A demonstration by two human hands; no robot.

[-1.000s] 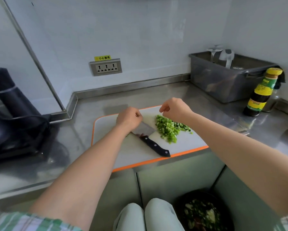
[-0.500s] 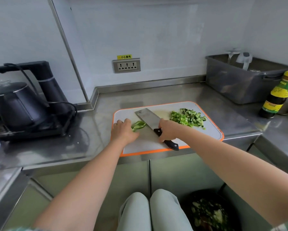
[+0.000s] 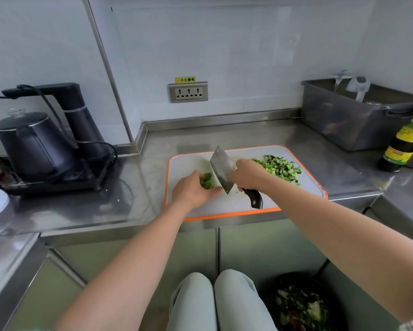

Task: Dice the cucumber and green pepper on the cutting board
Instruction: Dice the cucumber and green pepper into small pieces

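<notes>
green pepper piece (image 3: 206, 181) sits on the cutting board (image 3: 305, 187), left of centre, under your left hand (image 3: 192, 191); the fingers curl over it & pin it down. cleaver (image 3: 221, 167) stands tilted just right of the pepper, lower blade corner down by your l. thumb; can't tell if the edge touches the pepper. your right hand (image 3: 249, 173) is wrapped round the cleaver where the blade meets the black handle (image 3: 254, 199); the handle end pokes out toward you. diced pile (image 3: 281, 168) of green bits lies on the board's far-right part, just behind the r. hand. board has an orange rim, lies at the front edge of the steel counter (image 3: 141, 187). left on counter: black kettle (image 3: 33, 144) on its base. wall socket (image 3: 188, 92) behind the board. right: grey tub (image 3: 339, 125), then dark bottle (image 3: 404, 144) w/ yellow label. on the floor by your knees: dark bin (image 3: 301, 304) w/ scraps.
</notes>
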